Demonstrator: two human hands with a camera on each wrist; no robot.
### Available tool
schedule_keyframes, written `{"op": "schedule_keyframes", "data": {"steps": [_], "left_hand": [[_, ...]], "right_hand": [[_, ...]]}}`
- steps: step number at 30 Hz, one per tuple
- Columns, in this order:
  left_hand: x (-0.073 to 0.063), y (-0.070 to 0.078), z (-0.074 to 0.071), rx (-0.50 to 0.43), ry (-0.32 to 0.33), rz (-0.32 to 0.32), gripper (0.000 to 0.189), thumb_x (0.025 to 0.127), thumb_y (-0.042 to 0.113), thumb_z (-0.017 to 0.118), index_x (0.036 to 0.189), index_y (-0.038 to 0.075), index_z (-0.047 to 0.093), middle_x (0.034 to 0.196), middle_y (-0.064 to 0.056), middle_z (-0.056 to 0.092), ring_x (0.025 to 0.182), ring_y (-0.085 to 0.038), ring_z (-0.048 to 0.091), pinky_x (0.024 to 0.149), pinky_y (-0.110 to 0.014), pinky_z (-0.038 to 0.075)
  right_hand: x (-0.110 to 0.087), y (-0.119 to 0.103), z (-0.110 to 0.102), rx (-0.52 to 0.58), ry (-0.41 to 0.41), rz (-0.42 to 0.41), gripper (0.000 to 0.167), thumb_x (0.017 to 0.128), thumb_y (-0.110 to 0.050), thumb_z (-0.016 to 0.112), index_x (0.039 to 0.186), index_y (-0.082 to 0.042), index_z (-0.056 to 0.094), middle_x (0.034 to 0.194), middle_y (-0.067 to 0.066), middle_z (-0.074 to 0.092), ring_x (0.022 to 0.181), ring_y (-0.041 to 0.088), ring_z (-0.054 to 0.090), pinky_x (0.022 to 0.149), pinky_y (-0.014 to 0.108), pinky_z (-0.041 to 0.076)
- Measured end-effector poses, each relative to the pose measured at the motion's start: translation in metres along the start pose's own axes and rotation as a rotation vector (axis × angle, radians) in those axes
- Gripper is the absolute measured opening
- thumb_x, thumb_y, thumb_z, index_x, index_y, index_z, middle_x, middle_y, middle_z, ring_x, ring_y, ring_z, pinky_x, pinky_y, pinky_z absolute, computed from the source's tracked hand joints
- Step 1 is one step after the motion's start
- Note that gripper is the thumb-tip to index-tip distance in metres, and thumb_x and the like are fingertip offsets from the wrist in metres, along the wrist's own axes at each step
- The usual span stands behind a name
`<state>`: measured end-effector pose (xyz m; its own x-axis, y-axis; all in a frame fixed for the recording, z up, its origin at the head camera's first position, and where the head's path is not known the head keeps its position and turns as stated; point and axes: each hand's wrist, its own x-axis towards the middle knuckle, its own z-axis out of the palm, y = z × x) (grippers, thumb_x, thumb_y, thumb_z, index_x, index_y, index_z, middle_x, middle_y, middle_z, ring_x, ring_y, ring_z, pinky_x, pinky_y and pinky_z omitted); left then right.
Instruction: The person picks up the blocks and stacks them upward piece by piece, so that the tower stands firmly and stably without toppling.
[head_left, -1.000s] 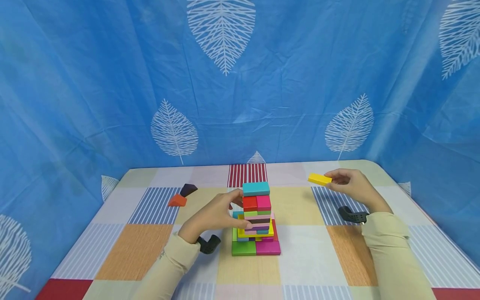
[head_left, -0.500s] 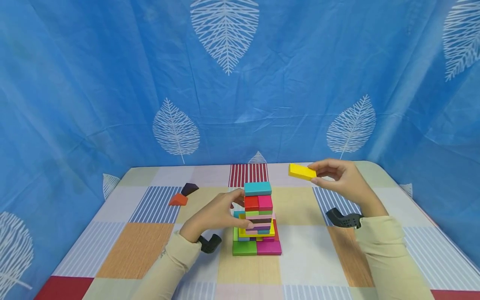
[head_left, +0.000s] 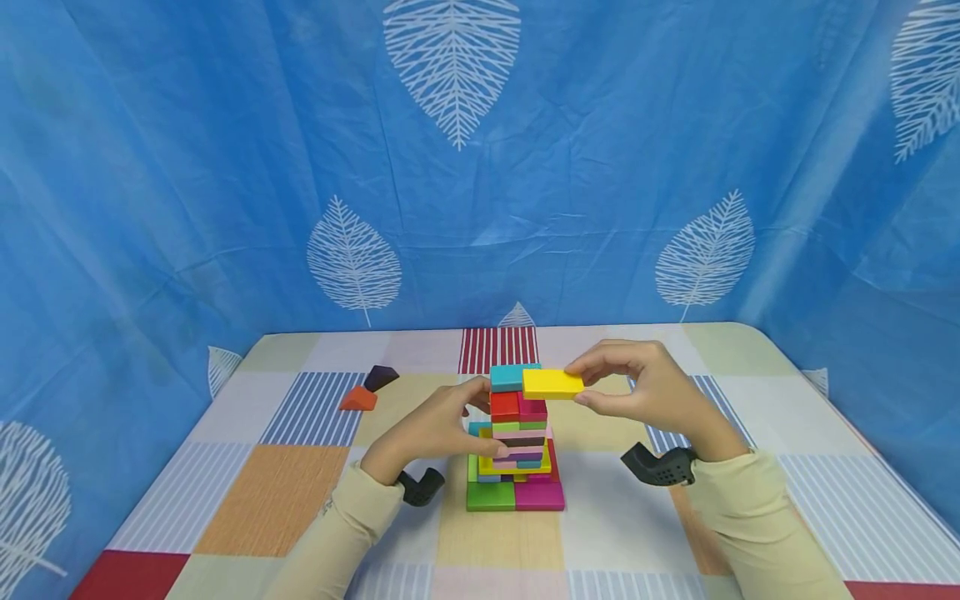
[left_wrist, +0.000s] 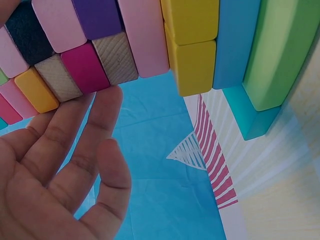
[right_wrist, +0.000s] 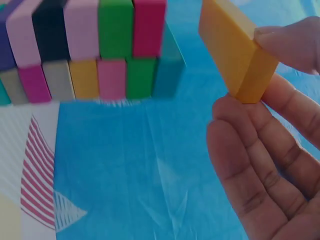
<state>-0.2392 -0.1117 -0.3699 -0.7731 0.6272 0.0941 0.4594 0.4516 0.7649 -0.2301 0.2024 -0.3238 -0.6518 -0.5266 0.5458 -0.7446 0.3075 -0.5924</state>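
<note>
A tall tower of colourful flat blocks (head_left: 517, 429) stands on the table, topped by a turquoise block (head_left: 506, 378). Its wider base has a green and a magenta block in front. My left hand (head_left: 438, 427) holds the tower from the left, thumb at the near face and fingers reaching behind; in the left wrist view those fingers (left_wrist: 105, 107) touch the far side. Between thumb and fingers, my right hand (head_left: 637, 387) pinches a yellow block (head_left: 551, 384) by its right end. This block overlaps the tower's upper right in the head view; the right wrist view shows it apart, beside the top.
An orange block (head_left: 358, 398) and a dark block (head_left: 381, 377) lie at the back left of the table. A patchwork cloth (head_left: 247, 500) covers the tabletop. Blue curtains (head_left: 585, 167) with white leaf prints hang behind and at both sides.
My right hand has carried the yellow block leftward from the right side to the tower's top, rising first and then lowering. My left hand has stayed on the tower.
</note>
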Motion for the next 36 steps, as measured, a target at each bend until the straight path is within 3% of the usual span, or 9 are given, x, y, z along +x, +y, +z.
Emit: {"op": "schedule_keyframes", "data": {"steps": [7,17,23,27,31,34,36], "left_hand": [[0.001,0.001,0.000,0.016,-0.003,-0.014,0.067,0.089,0.028,0.091,0.142,0.003,0.058,0.132,-0.007,0.071,0.123,-0.027,0.066,0.106,-0.053,0.052],[0.000,0.002,-0.001,0.018,-0.005,-0.005,0.072,0.089,0.028,0.091,0.146,0.003,0.056,0.135,-0.008,0.070,0.124,-0.027,0.065,0.108,-0.055,0.051],[-0.004,0.007,-0.009,0.033,0.074,0.027,0.093,0.087,0.035,0.091,0.160,0.001,0.045,0.145,-0.011,0.065,0.130,-0.029,0.062,0.106,-0.058,0.051],[-0.008,0.011,-0.016,0.017,0.162,0.078,0.090,0.087,0.032,0.091,0.161,0.003,0.048,0.148,-0.013,0.065,0.128,-0.030,0.064,0.101,-0.057,0.052],[-0.008,0.012,-0.018,0.020,0.205,0.107,0.081,0.088,0.026,0.091,0.157,0.002,0.054,0.142,-0.013,0.070,0.123,-0.032,0.067,0.097,-0.051,0.053],[-0.007,0.012,-0.016,0.026,0.215,0.111,0.075,0.090,0.021,0.090,0.154,0.001,0.057,0.134,-0.014,0.073,0.120,-0.036,0.068,0.096,-0.052,0.054],[-0.006,0.011,-0.014,0.026,0.224,0.112,0.072,0.090,0.020,0.089,0.152,0.000,0.059,0.130,-0.014,0.074,0.119,-0.038,0.068,0.095,-0.055,0.055]], "right_hand": [[0.003,-0.004,0.018,-0.040,-0.042,-0.068,0.031,0.081,0.004,0.089,0.109,-0.007,0.083,0.102,0.000,0.080,0.086,0.015,0.073,0.080,0.030,0.063],[0.006,-0.007,0.033,-0.088,-0.021,-0.132,0.030,0.080,0.006,0.089,0.107,-0.007,0.083,0.100,-0.001,0.077,0.084,0.016,0.071,0.077,0.032,0.062],[0.008,-0.009,0.035,-0.134,-0.020,-0.149,0.033,0.079,0.005,0.090,0.109,-0.007,0.083,0.099,-0.002,0.072,0.082,0.013,0.067,0.074,0.031,0.060],[0.008,-0.008,0.032,-0.081,-0.032,-0.077,0.044,0.080,0.001,0.093,0.121,-0.002,0.077,0.103,0.004,0.067,0.077,0.011,0.065,0.073,0.030,0.060],[0.008,-0.004,0.030,0.037,-0.079,0.063,0.064,0.083,-0.004,0.093,0.140,0.004,0.064,0.123,0.016,0.064,0.083,0.013,0.066,0.075,0.031,0.063],[0.008,0.002,0.030,0.093,-0.111,0.126,0.063,0.087,-0.003,0.088,0.143,0.005,0.061,0.137,0.022,0.064,0.091,0.019,0.067,0.077,0.031,0.062],[0.008,0.004,0.031,0.121,-0.117,0.148,0.057,0.090,-0.002,0.085,0.141,0.006,0.063,0.137,0.022,0.066,0.095,0.025,0.067,0.080,0.031,0.062]]}}
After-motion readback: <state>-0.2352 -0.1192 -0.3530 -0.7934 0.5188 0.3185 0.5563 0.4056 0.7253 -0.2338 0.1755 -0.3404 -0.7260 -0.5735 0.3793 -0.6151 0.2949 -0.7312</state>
